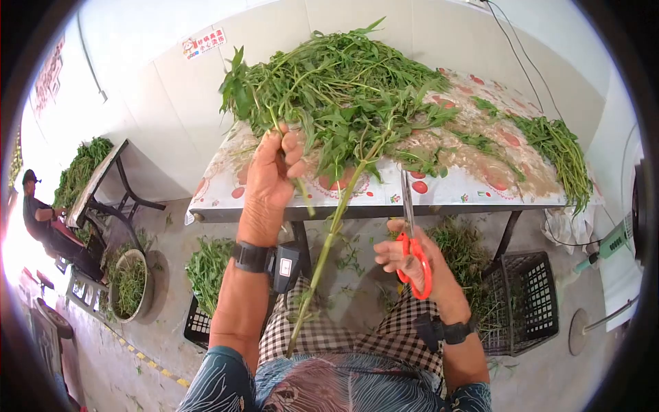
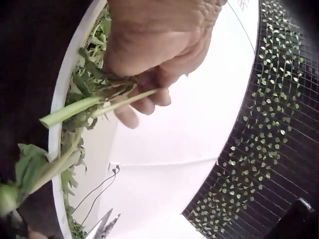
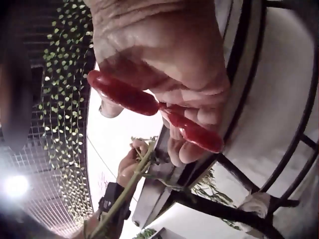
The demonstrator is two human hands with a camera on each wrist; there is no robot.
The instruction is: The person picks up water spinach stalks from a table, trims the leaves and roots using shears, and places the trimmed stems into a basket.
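Observation:
My left hand [image 1: 268,172] pinches a thin green stem with leaves above the table's front edge; the left wrist view shows that stem [image 2: 124,102] between thumb and fingers, beside a thicker cut stem [image 2: 70,112]. A long thick stalk [image 1: 329,237] slants from the leaves on the table down to the lap, between the two hands. My right hand [image 1: 432,264] holds red-handled scissors [image 1: 416,264], blades pointing up toward the table edge. In the right wrist view the red handles [image 3: 124,94] lie across the right hand [image 3: 164,55].
A large leafy heap [image 1: 336,75] covers the back of the patterned table [image 1: 480,175], with a bundle of stems [image 1: 559,154] at its right. Black crates [image 1: 525,302] with greens stand below. Another person [image 1: 51,223] sits at the far left beside a tub [image 1: 130,285].

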